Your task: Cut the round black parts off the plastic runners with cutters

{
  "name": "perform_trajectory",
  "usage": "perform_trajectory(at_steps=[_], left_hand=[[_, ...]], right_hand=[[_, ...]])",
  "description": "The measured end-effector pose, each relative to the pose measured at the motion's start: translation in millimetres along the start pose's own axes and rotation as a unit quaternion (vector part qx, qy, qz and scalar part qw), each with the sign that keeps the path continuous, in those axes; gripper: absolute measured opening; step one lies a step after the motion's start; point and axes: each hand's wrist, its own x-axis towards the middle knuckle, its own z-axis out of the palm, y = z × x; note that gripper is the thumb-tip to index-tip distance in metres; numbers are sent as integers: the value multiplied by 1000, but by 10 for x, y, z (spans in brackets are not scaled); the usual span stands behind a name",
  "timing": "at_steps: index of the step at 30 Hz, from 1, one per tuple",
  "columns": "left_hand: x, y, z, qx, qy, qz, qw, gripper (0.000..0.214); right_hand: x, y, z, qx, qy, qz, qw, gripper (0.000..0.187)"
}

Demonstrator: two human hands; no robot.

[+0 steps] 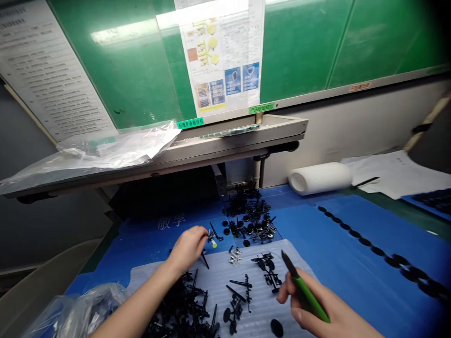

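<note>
My left hand (188, 249) is closed in a pinch on a small part with a yellow-green tip (213, 242), held over the far edge of a white ribbed foam sheet (243, 272). My right hand (317, 305) grips a green-handled cutter (303, 288) whose dark blades point up and left, near a black plastic sprue piece (268, 270). Several black sprue pieces and round discs lie on the sheet. A pile of black sprues (186, 312) sits under my left forearm.
A heap of black parts (252, 220) lies beyond the sheet on the blue mat (334, 244). A row of black discs (373, 249) runs along the right. A white foam roll (320, 178), papers (394, 176), a plastic bag (73, 312) and an overhead shelf (225, 141) surround the area.
</note>
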Motion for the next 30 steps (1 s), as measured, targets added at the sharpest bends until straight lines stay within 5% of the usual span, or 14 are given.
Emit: perform_trajectory(at_steps=[4, 8, 15, 22, 27, 30], left_hand=[[-163, 395, 307, 8, -62, 84, 995, 19], [-248, 450, 310, -3, -119, 127, 985, 29], [-433, 182, -16, 18, -83, 47, 995, 27], [-648, 428, 414, 74, -135, 51, 987, 24], [-721, 408, 252, 93, -104, 37, 990, 10], [-828, 400, 164, 139, -31, 97, 985, 18]], right_hand=[[-68, -81, -44, 53, -51, 12, 997, 13], [-151, 111, -116, 39, -57, 35, 997, 12], [-139, -6, -78, 11, -89, 38, 995, 14], [212, -363, 304, -42, -145, -100, 983, 28], [341, -261, 276, -123, -145, -90, 978, 15], [250, -177, 120, -127, -109, -47, 985, 11]])
